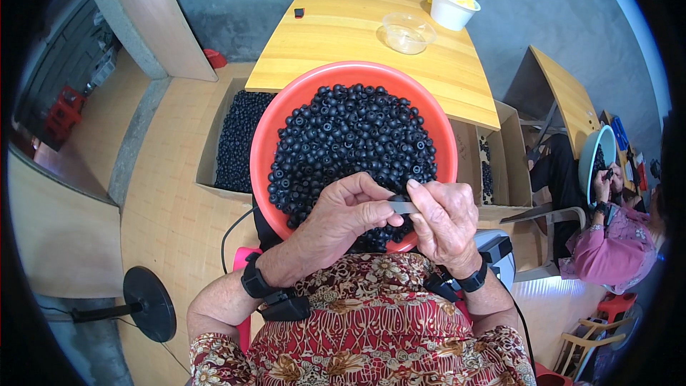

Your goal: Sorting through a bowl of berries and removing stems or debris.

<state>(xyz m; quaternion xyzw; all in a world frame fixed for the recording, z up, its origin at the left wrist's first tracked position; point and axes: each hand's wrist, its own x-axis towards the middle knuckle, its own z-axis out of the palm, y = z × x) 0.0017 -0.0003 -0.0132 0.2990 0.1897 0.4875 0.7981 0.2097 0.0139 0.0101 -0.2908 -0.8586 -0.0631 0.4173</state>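
While both hands meet over the near rim of the red basin (286, 111), a small dark piece (402, 206) sits pinched between them, held just above the heap of black round parts (350, 146). The left hand (343, 211) curls its fingers over and presses thumb and forefinger onto one end of the piece; the right hand (443, 218) pinches the other end with its thumb and first fingers, the rest loosely bent. The piece looks light and stiff, probably rubber or plastic like the rest of the heap, so a fingertip grip at its ends seems enough; being smooth and tiny, it could slip free and vanish among the others. The basin rests against the person's lap and the near edge of the wooden desk (343, 28). At the desk's far right corner stand a clear plastic bowl (407, 32) and a white cup (452, 7). Cardboard boxes (236, 139) of more black parts sit below the desk's near edge, left and right. Another person (614, 232) works at the far right.
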